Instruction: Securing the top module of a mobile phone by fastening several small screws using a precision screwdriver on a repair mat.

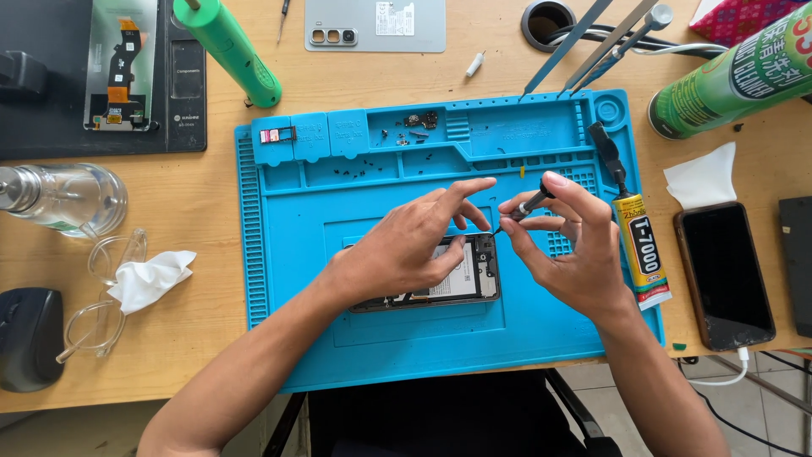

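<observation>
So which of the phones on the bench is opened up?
The phone on the blue mat, under the left hand: back off, insides showing. The black phone at right lies closed, screen up, on the wood.

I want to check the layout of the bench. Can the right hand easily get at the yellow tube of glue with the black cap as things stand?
Probably yes. The yellow tube of glue lies on the blue mat just beside the right hand, with nothing between them. But that hand holds a small screwdriver.
</observation>
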